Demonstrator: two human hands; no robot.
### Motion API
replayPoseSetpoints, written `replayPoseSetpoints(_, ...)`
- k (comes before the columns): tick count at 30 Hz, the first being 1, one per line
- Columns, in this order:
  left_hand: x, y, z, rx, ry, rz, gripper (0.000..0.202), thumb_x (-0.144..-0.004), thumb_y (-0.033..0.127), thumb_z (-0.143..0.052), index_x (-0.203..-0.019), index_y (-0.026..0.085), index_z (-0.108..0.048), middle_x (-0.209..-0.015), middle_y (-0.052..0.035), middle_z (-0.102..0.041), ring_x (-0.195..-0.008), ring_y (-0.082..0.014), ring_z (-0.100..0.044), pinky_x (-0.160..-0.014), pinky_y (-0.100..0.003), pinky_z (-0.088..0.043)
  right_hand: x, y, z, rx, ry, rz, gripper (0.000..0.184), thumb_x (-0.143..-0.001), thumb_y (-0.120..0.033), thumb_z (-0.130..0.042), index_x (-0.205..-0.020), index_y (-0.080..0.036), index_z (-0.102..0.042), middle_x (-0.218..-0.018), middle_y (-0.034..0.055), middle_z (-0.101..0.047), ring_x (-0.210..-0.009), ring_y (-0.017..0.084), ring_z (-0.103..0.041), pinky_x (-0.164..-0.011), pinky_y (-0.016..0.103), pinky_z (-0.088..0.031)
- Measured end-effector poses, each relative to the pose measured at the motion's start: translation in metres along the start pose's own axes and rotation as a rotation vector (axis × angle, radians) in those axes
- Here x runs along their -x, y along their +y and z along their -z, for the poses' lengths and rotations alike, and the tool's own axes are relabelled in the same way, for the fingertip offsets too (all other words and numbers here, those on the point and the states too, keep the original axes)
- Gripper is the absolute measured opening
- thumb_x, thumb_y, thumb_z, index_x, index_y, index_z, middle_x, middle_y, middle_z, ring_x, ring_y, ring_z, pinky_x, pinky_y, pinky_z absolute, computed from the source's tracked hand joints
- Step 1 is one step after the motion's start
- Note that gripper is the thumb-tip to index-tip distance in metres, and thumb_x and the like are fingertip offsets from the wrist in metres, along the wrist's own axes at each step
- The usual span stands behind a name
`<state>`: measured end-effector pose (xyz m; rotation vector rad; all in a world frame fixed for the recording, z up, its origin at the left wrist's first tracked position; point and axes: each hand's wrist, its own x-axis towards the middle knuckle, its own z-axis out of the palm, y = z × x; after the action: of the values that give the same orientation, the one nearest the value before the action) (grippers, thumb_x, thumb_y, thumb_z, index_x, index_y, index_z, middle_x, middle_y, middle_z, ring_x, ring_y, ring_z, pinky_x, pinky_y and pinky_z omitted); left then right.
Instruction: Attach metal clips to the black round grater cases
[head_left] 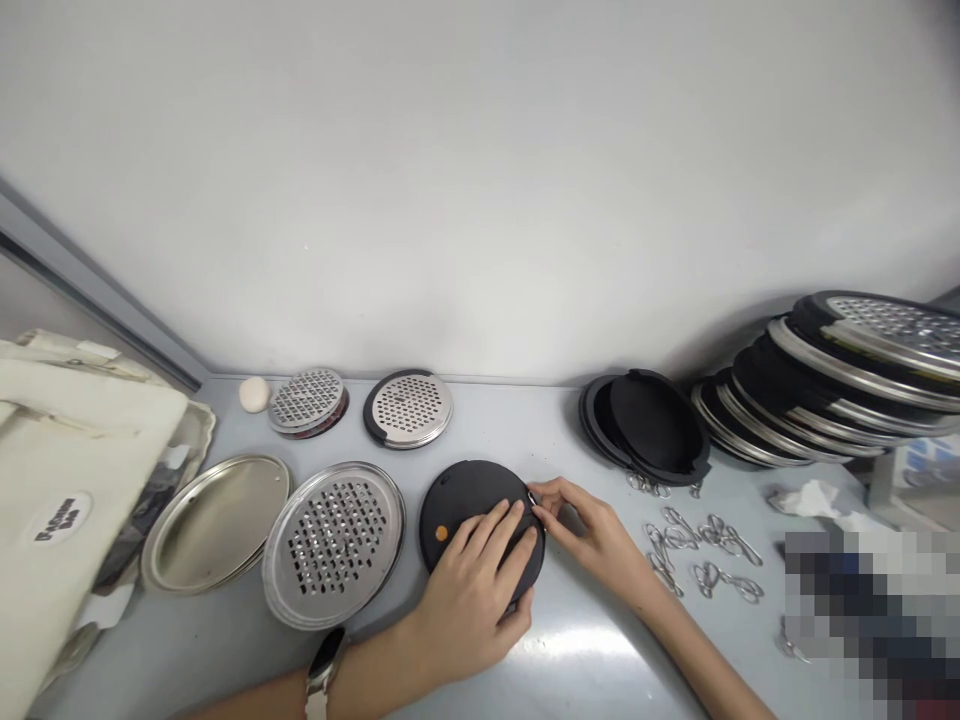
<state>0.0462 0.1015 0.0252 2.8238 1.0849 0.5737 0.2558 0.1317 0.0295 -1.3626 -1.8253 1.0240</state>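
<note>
A black round plastic cover (pixel 466 488) with an orange dot lies on the table in front of me. My left hand (pixel 476 575) holds it down, with its fingers across the top and the thumb at the near edge. At the cover's right rim my right hand (pixel 589 535) pinches a small shiny metal clip (pixel 533 498), mostly hidden by the fingertips. Left of the cover is a round metal grater plate (pixel 337 545), overlapping a plain round metal plate (pixel 217 520). Several looped wire clips (pixel 701 535) lie loose to the right of my right hand.
Along the wall are a small grater disc (pixel 307 400), a black-rimmed grater (pixel 411 408), a pale round lump (pixel 254 394) and stacked black covers (pixel 652 425). A tall leaning stack of graters (pixel 847 390) stands at right. A cream bag (pixel 82 480) borders the left.
</note>
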Motion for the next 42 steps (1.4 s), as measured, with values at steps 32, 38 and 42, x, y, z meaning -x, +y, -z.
replayPoseSetpoints(32,0.000,0.000,0.003,0.006,0.001,-0.006,0.049,-0.091,0.030,-0.047,-0.137,0.013,-0.046,-0.147,-0.0133,-0.040,-0.138,-0.0279,-0.033,-0.107,-0.042,-0.035,-0.002,0.001,0.000,0.055,0.010,0.042,0.023,-0.094,-0.034,-0.050,-0.110,-0.021,-0.060,-0.084,0.0021,-0.063,-0.079,0.017,-0.061,-0.076,0.029,-0.050)
replayPoseSetpoints(38,0.000,0.000,0.001,0.013,0.014,-0.002,0.049,-0.090,0.030,-0.048,-0.137,0.013,-0.047,-0.147,-0.0133,-0.041,-0.138,-0.0275,-0.035,-0.107,-0.041,-0.035,-0.002,0.006,-0.001,0.022,-0.024,0.003,0.028,-0.094,-0.041,-0.049,-0.111,-0.020,-0.058,-0.074,-0.0002,-0.060,-0.070,0.015,-0.056,-0.069,0.027,-0.048)
replayPoseSetpoints(42,0.001,0.000,0.001,0.026,0.009,0.004,0.048,-0.090,0.029,-0.048,-0.136,0.013,-0.048,-0.146,-0.0129,-0.042,-0.137,-0.0272,-0.035,-0.107,-0.041,-0.034,-0.002,0.009,-0.001,0.000,-0.042,-0.011,0.029,-0.094,-0.042,-0.050,-0.112,-0.020,-0.058,-0.076,-0.0002,-0.059,-0.073,0.015,-0.057,-0.071,0.028,-0.048)
